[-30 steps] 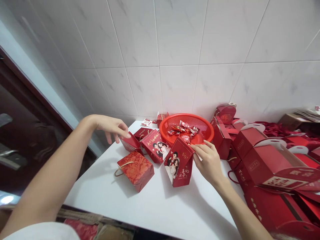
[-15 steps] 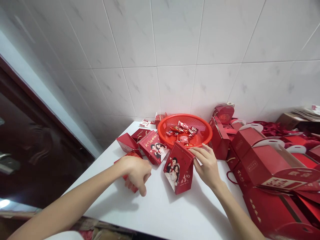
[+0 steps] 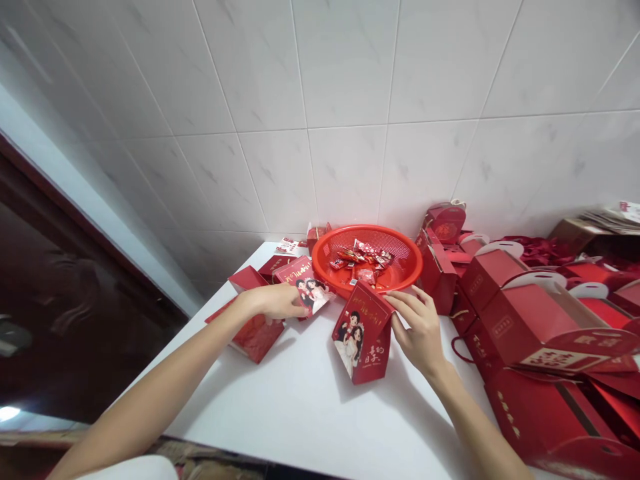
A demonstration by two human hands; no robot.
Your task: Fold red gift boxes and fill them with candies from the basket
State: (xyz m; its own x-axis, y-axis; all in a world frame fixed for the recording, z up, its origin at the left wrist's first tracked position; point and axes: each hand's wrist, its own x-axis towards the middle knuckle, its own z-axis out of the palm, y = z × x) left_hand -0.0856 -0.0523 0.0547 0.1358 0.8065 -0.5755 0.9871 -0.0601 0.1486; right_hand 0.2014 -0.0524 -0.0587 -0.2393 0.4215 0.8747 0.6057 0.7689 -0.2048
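My right hand (image 3: 417,327) holds the top edge of a red candy box (image 3: 373,333) printed with a wedding couple; the box stands tilted on the white table. My left hand (image 3: 283,302) is closed at the near left side of a second couple-printed candy box (image 3: 313,287), its fingertips partly hidden. Just below that hand lies a red box (image 3: 257,337) with a patterned face, apart from the fingers. Behind the boxes sits a red plastic basket (image 3: 325,250) holding several wrapped candies (image 3: 367,257).
Many red gift boxes (image 3: 530,317) with handles are piled on the right. Further red boxes (image 3: 247,277) and small printed cards (image 3: 287,245) lie at the back left of the white table (image 3: 310,413). A tiled wall (image 3: 350,160) rises behind.
My left hand has left the patterned red box, which now lies further left, and has moved up and right to the second couple-printed box. My right hand keeps its hold.
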